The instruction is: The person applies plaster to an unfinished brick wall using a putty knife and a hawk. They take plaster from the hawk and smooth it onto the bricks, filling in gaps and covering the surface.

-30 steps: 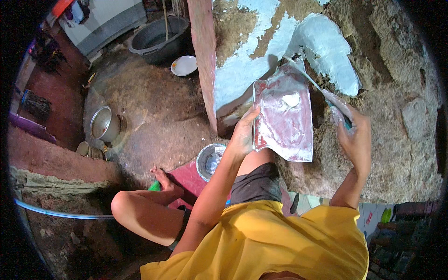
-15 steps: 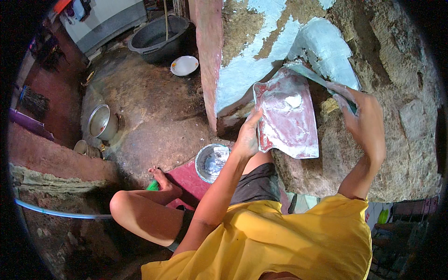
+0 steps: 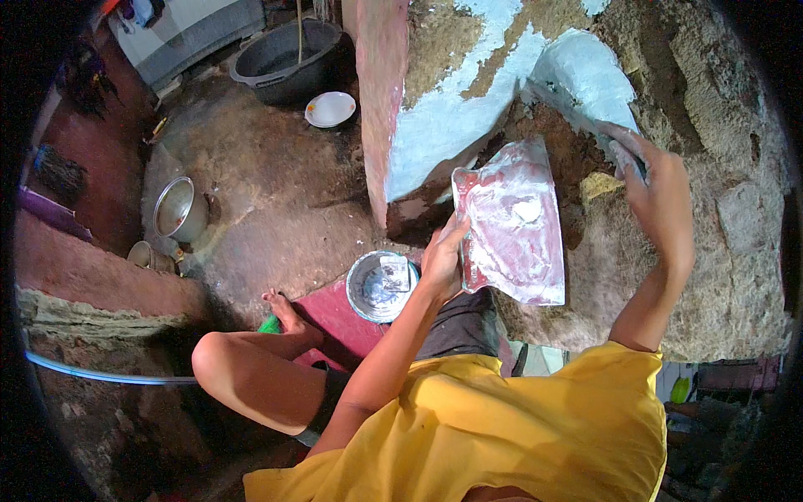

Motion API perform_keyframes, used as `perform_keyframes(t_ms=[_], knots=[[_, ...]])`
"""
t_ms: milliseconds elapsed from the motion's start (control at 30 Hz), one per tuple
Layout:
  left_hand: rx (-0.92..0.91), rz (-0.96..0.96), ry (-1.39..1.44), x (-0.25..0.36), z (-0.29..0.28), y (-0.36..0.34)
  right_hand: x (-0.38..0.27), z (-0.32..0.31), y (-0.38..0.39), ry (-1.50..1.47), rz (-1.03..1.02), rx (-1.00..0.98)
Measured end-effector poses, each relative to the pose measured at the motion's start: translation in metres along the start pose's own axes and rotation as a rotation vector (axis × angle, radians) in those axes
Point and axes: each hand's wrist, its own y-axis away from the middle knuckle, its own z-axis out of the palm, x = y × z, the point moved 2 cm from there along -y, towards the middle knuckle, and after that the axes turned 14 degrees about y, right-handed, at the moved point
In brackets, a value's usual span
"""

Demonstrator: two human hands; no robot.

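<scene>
My left hand point(image 3: 443, 258) grips one edge of a reddish plastic board point(image 3: 471, 264). White paste point(image 3: 526, 210) is smeared over it, with a small lump near the middle. Closed around a flat putty knife point(image 3: 577, 120), my right hand point(image 3: 658, 197) is up at the rough wall point(image 3: 703, 251). The blade lies along the lower edge of a thick pale patch point(image 3: 585, 71) on that wall and looks pressed to it; part of the handle is hidden by my fingers. Below my left forearm, a small round tub point(image 3: 351, 297) holds white residue and a pale flat piece.
A large dark basin point(image 3: 276, 90) with a stick in it stands at the far left, beside a white plate point(image 3: 330, 110). A metal pot point(image 3: 194, 219) is on the floor. A blue hose point(image 3: 109, 378) runs along the low wall at left. My bare foot point(image 3: 284, 311) rests near a red mat point(image 3: 335, 322).
The putty knife has left the board's top edge and now lies against the wall's pale patch. The board has dropped slightly, toward me.
</scene>
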Motion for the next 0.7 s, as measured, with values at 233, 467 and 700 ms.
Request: perform_keyframes(t_ms=[233,467,700], knots=[[0.019,0.021,0.033,-0.003,-0.006,0.005,0.002,-0.004,-0.002,0.014,0.023,0.026],[-0.011,0.02,0.059,0.002,-0.004,0.001,0.005,-0.009,-0.005,-0.191,0.096,-0.167],[0.081,0.04,0.042,0.003,-0.034,0.03,-0.01,0.026,0.0,0.007,-0.04,-0.126]])
